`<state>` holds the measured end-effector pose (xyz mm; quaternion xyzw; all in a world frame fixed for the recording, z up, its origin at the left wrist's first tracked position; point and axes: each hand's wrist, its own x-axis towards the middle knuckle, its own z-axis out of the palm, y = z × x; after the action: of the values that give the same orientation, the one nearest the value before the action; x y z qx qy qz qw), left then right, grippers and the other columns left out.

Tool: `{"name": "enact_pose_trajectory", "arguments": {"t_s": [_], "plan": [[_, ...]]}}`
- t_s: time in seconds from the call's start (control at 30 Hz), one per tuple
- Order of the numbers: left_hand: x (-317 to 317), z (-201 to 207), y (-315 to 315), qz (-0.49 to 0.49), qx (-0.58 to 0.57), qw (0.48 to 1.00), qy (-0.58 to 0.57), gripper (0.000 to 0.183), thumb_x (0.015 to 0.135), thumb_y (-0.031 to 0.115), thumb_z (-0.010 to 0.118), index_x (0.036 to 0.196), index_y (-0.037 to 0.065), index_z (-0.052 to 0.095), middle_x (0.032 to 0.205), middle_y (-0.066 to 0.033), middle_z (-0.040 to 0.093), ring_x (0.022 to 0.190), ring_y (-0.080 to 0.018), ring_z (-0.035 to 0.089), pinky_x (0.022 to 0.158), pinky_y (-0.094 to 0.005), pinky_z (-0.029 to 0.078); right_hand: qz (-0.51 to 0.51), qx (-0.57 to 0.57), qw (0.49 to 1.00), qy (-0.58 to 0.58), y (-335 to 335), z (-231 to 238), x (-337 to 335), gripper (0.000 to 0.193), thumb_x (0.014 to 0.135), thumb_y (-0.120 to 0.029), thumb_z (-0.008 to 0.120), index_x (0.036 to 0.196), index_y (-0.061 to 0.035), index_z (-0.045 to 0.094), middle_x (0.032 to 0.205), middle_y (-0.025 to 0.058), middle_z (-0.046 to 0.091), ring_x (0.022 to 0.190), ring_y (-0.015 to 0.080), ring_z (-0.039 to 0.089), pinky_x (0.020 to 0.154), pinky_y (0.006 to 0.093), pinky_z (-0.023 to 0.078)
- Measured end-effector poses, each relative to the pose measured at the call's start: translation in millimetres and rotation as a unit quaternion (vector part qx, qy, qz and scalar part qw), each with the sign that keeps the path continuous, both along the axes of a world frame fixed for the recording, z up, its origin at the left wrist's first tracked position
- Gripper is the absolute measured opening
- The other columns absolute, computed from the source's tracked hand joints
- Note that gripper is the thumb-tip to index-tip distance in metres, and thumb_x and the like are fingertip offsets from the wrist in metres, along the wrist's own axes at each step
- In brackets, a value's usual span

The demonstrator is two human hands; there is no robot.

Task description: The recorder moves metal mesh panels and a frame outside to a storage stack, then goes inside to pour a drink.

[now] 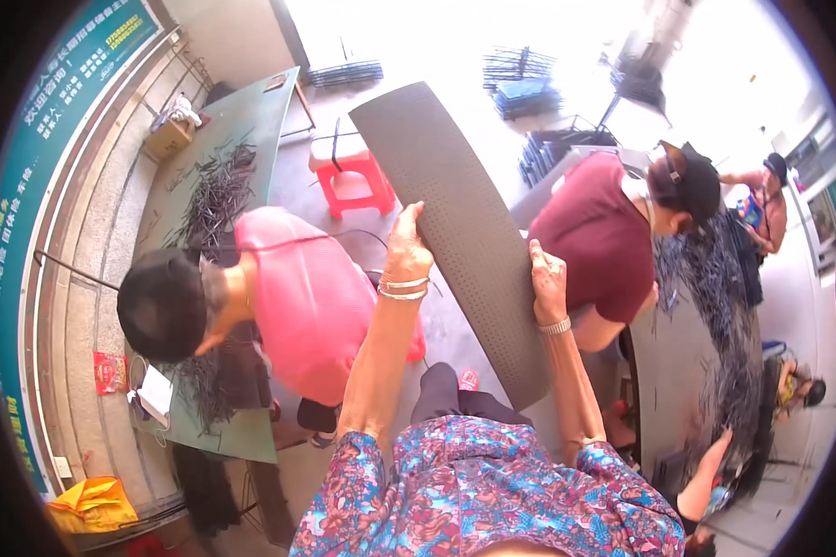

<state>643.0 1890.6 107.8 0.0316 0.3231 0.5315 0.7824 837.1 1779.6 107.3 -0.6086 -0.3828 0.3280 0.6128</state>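
Note:
A long grey-brown panel (455,213) with rows of small holes is held up in front of me, slanting from upper left to lower right. My left hand (406,243) grips its left edge, fingers closed around it, with light bangles on the wrist. On the opposite edge, my right hand (548,278) is closed as well, a metal watch band below it. The panel's lower end hangs near my dark trousers (444,395). What the fingers do behind the panel is hidden.
A person in pink (302,297) bends over a green table (255,139) at left, strewn with dark strips. Close by on the right, a person in maroon (594,227) works at another strip-covered table (669,399). A red stool (353,181) and stacked dark panels (525,93) stand ahead.

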Motion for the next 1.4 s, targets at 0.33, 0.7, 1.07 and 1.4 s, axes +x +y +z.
{"name": "enact_pose_trajectory", "arguments": {"t_s": [0.33,0.7,1.07,1.4], "plan": [[-43,-12,224,0.123,-0.027,0.990,0.062,0.028,0.085,0.022,0.049,0.106,0.003,0.053,0.109,-0.0113,0.057,0.102,-0.0266,0.052,0.093,-0.0434,0.039,0.060,-0.070,0.996,-0.003,273,-39,-21,0.041,0.088,-0.024,0.053,0.053,-0.0039,0.050,0.048,-0.0081,0.034,0.048,0.0028,0.028,0.042,0.0265,0.021],[-25,-29,440,0.158,-0.138,0.978,0.014,0.031,0.086,0.027,0.049,0.108,0.006,0.053,0.112,-0.0076,0.056,0.103,-0.0246,0.051,0.092,-0.0423,0.040,0.101,-0.158,0.977,-0.102,549,-70,6,0.056,0.086,-0.040,0.053,0.044,-0.0054,0.040,0.043,-0.0039,0.027,0.044,0.0069,0.026,0.040,0.0311,0.021],[41,-109,686,0.199,-0.191,0.960,-0.054,0.039,0.082,0.037,0.052,0.110,0.009,0.051,0.117,-0.0071,0.052,0.104,-0.0250,0.048,0.090,-0.0456,0.039,0.153,-0.273,0.928,-0.200,837,-93,71,0.056,0.081,-0.046,0.052,0.047,-0.0021,0.046,0.041,0.0050,0.036,0.043,0.0129,0.038,0.046,0.0353,0.033],[57,-167,917,0.179,-0.242,0.951,-0.076,0.052,0.084,0.052,0.043,0.120,0.015,0.047,0.124,-0.0024,0.049,0.111,-0.0235,0.045,0.096,-0.0422,0.032,0.194,-0.274,0.897,-0.285,1098,-145,79,0.056,0.084,-0.043,0.052,0.044,-0.0048,0.038,0.044,-0.0020,0.025,0.043,0.0056,0.028,0.039,0.0312,0.020]]}}
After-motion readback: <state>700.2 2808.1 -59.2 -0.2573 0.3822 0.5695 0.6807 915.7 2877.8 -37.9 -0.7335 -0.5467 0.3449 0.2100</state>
